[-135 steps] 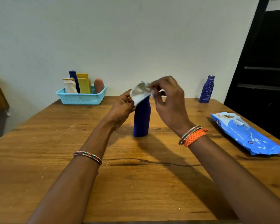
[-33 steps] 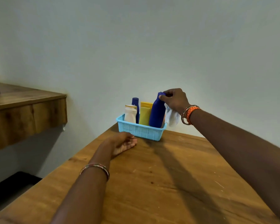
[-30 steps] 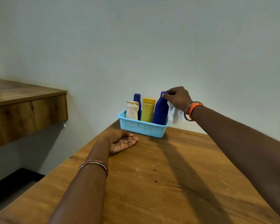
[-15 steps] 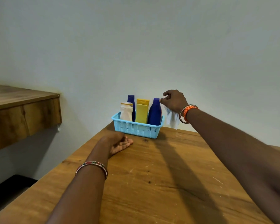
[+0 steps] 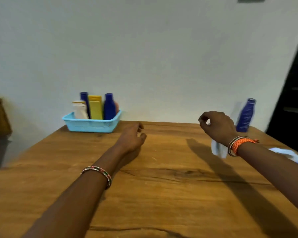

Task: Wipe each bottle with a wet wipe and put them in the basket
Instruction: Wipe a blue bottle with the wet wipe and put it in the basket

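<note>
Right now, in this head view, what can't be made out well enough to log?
- Orange item in the basket: mostly hidden behind the blue bottle; kind unclear.
- Wet wipe: partly covered by the right hand, motion-blurred.
- Wipes pack: cut off by the right edge and the forearm.
- Bottle labels: too blurred to read.
- Left hand: palm side faces away.

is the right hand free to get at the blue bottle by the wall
Probably yes: the right hand hangs just in front of the blue bottle with nothing between them, though it holds a wipe.

wooden table (image 5: 162, 194), pale wall (image 5: 162, 57), dark doorway (image 5: 296, 93) at right
</note>
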